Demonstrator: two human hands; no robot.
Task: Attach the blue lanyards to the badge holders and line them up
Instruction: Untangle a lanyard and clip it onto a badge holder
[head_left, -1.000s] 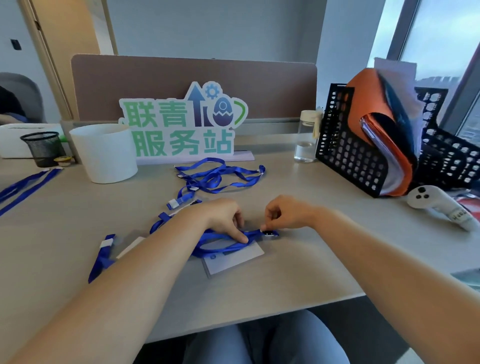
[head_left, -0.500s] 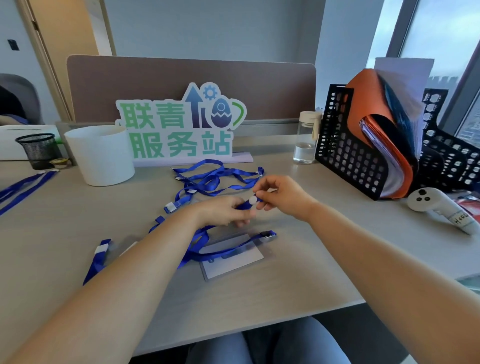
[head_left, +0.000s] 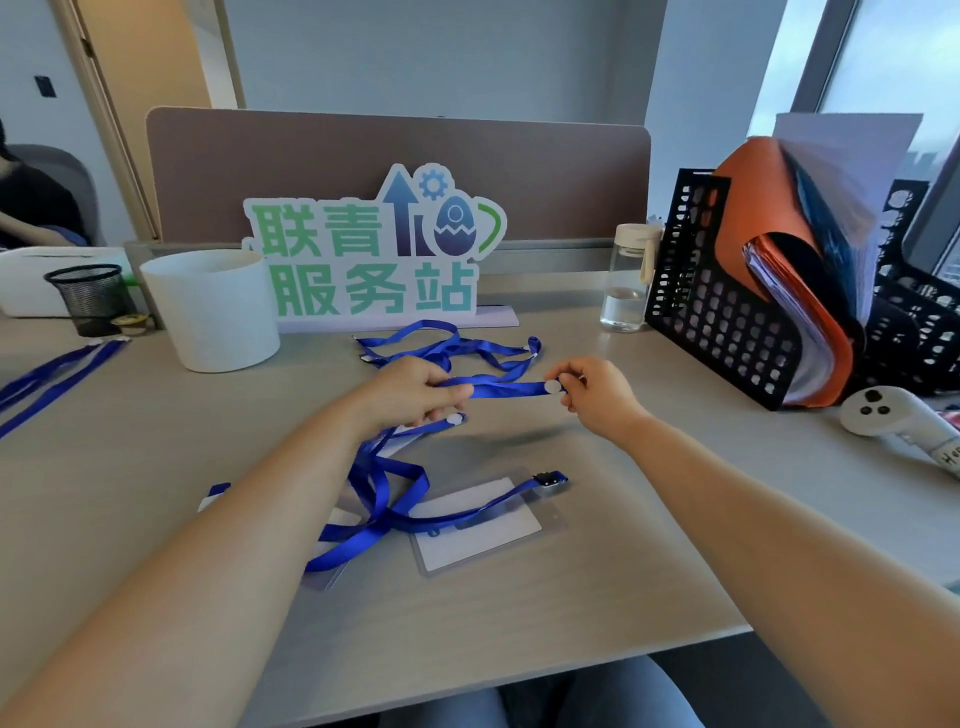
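Stretching (step in hand): left hand (head_left: 415, 389) and right hand (head_left: 597, 397) hold one blue lanyard strap (head_left: 504, 388) taut between them, raised off the desk (head_left: 519, 623), in front of the green sign (head_left: 363, 260).
Left hand: fingers curl round the strap; a second strap end with a white snap (head_left: 455, 418) hangs just under this hand.
Right hand: thumb and fingertips pinch the strap end at its snap button (head_left: 551, 386).
Badge holder (head_left: 478, 530): clear sleeve with a white card, flat on the desk, well in front of the sign on the person's side.
Clip (head_left: 548, 480): metal, lies at the holder corner nearest the sign's right end; its strap crosses the card. Cannot tell whether it grips the slot.
Second holder (head_left: 330, 519): in front of the sign's left half, mostly hidden under strap loops and the left forearm; attachment not visible.
Loose lanyards (head_left: 447, 348): tangled heap just in front of the sign's base, no holders on them.
Side lanyards (head_left: 52, 374): well left of the sign, lying roughly parallel.
Done (judgement): at most one lanyard joined.
Left (judgement): most of it, namely closing this strap, fitting the heap, and lining up; no row of holders is laid out yet.
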